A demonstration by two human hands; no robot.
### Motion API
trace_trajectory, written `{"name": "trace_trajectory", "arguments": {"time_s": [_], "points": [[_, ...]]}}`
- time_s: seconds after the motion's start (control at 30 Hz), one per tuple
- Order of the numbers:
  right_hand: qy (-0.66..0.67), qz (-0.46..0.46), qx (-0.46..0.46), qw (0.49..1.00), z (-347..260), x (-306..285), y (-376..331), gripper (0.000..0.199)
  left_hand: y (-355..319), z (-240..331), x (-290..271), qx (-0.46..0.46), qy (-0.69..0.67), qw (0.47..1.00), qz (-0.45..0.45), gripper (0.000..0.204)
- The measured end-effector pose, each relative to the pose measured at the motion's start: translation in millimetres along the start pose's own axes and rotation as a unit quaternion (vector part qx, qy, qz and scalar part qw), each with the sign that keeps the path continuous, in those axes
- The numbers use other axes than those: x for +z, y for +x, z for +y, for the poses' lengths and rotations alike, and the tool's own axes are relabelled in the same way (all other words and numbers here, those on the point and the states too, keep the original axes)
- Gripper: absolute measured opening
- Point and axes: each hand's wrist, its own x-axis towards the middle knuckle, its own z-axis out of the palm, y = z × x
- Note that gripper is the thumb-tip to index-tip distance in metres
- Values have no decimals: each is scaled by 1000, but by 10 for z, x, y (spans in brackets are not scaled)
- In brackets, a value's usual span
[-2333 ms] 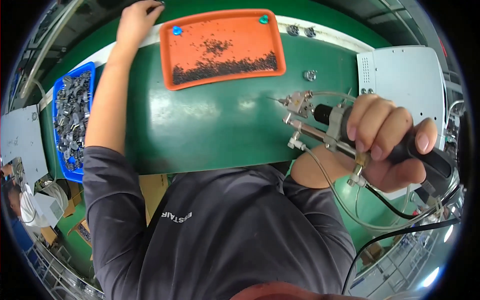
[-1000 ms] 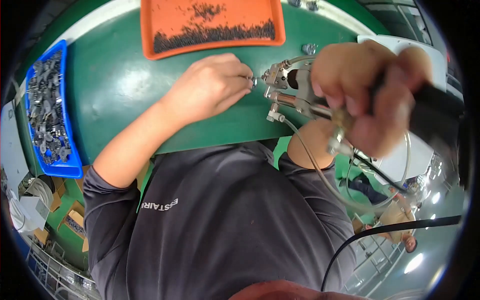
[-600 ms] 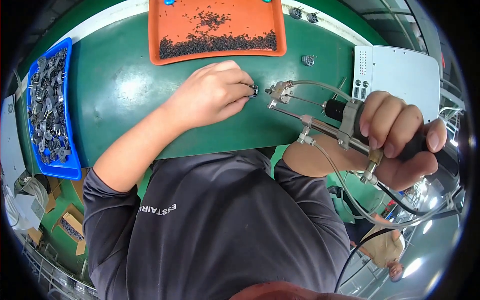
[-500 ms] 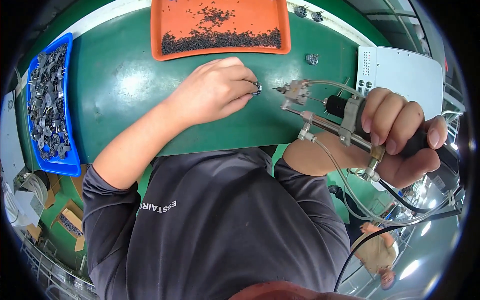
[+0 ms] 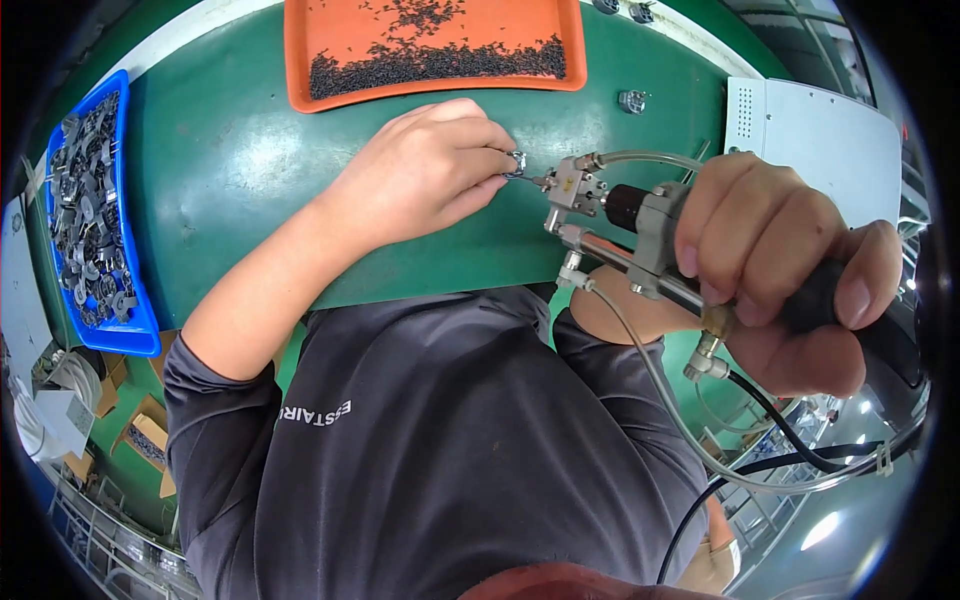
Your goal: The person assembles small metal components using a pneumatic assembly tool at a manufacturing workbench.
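My left hand (image 5: 430, 172) pinches a small silver-and-black part (image 5: 516, 163) against the green table (image 5: 240, 225), its fingers hiding most of it. My right hand (image 5: 790, 250) is wrapped round the grip of a power screwdriver (image 5: 650, 225), fitted with a metal nozzle block, air cylinder and clear hoses. The screwdriver's thin tip (image 5: 535, 181) meets the part or lies right beside it; whether they touch I cannot tell.
Beyond my left hand stands an orange tray (image 5: 440, 90) of tiny black pieces that look like screws. At left, a blue tray (image 5: 150, 340) holds grey and black parts. Another small part (image 5: 633, 101) sits near a pale metal box (image 5: 830, 150). Hoses loop below my right hand.
My right hand has brought the screwdriver leftward, so its tip has come up to the part. My left hand keeps its hold almost unmoved, and the view has shifted slightly.
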Motion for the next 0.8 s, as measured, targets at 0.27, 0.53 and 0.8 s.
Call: {"name": "trace_trajectory", "arguments": {"time_s": [0.27, 0.53, 0.8], "points": [[-37, -23, 36, 998, 17, -45, -11, 33, 31, -24, 26, 7, -7, 1000, -1, 19], [-79, -27, 64, 994, -38, 200, 30, 26, -66, 78, -110, -2, 41, 999, -2, 18], [-25, 131, -114, 984, -125, 124, -97, 32, -112, 139, -286, 6, 113, 994, 2, 10]]}}
